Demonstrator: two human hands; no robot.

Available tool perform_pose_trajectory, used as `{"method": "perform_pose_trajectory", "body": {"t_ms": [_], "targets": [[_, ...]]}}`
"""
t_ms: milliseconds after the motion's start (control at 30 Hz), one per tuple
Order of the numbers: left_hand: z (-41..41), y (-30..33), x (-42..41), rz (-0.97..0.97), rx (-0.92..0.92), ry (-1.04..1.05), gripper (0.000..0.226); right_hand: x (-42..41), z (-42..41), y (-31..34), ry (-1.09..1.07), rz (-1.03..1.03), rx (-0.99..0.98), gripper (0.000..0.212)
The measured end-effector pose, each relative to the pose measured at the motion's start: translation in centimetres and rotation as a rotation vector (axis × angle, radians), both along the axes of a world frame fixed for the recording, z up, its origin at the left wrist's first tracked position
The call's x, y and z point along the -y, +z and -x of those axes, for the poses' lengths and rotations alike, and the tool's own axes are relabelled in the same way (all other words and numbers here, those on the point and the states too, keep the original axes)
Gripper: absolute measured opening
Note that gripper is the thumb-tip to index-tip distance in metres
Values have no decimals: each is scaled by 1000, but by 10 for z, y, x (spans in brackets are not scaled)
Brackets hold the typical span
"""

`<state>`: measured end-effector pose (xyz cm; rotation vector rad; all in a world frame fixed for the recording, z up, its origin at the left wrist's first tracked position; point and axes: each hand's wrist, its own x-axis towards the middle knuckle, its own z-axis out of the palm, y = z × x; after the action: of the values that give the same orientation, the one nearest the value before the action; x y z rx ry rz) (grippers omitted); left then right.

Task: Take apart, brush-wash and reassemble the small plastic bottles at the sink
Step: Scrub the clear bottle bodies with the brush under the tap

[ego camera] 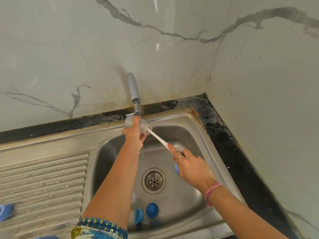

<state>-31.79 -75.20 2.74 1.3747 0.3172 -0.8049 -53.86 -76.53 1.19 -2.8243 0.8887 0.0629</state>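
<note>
1. Scrubbing in progress: the clear bottle body (138, 125) is held up right under the tap (135, 94), over the back of the sink (203, 145). No water stream visible that I can tell.
2. Left hand (134, 135) has its fingers wrapped round the bottle body, mouth turned toward the right.
3. Brush (158, 138), white handle, goes into the bottle's mouth; bristle end is hidden inside the cloudy plastic.
4. Right hand (188, 163) grips the lower end of the brush handle, index finger laid along it. A blue bit (177, 168) shows just below this hand; can't tell whether it is the brush's end or a loose part.
5. Parts in the basin: a round blue cap (152, 210) and a blue ring (139, 216) lie near the front wall, just beside each other. A clear piece (135, 200) sits next to the left forearm, blurred, possibly another bottle. Another clear domed piece (178, 146) lies behind the right hand's fingers.
6. Drain (154, 180) in the middle of the basin, between the two forearms.
7. Progress, my read: disassembly is done for at least one bottle, brush-washing is midway. Loose parts still look unwashed or unrinsed, and nothing is put back together yet.
8. Outward: ribbed draining surface (43, 183) at left, a blurred blue object (6, 211) at its far left edge, marble-look wall (172, 49) behind.
</note>
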Motion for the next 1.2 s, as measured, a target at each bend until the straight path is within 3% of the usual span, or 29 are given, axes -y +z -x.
{"method": "perform_pose_trajectory", "body": {"t_ms": [167, 300, 500, 867, 1067, 1200], "targets": [[1, -1, 0, -8, 145, 58, 63, 18, 5, 24, -12, -513, 286, 51], [-11, 3, -1, 57, 31, 100, 61, 49, 15, 30, 36, -360, 251, 53], [-14, -20, -13, 127, -233, 173, 64, 50, 23, 37, 82, -379, 155, 52], [-3, -23, 2, 101, -154, 348, 67, 23, 30, 59, 85, 41, 17, 51], [-20, -23, -14, 109, -152, 498, 70, 36, 49, 77, 33, -45, 21, 51], [-19, -18, -20, 209, -183, 279, 56, 53, 60, 71, -63, -201, 76, 50]]}}
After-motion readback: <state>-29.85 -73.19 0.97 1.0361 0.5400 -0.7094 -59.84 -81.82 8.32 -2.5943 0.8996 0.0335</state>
